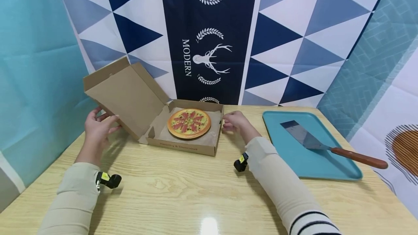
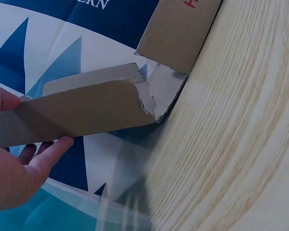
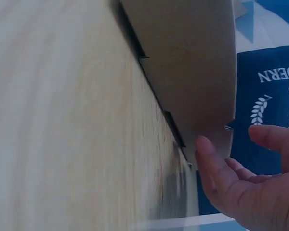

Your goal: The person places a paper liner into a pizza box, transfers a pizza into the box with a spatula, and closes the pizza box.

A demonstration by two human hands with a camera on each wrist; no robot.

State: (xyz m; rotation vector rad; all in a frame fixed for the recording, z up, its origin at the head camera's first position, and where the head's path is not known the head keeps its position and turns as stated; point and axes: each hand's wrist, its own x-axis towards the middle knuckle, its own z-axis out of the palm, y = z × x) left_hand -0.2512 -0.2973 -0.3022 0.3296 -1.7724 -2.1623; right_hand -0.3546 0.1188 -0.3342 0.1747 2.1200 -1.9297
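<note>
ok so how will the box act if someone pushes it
The box is probably light and fairly stiff, since it looks like thin folded cardboard. Its raised lid may swing down if the left hand lets go. The pizza might slide inside, as there's space around it.

A left hand (image 1: 98, 125) grips the raised lid (image 1: 127, 100) of a pizza box (image 1: 183, 147), right hand (image 1: 236, 122) beside its base, near the worktop (image 1: 169, 188)'s far edge.
</note>
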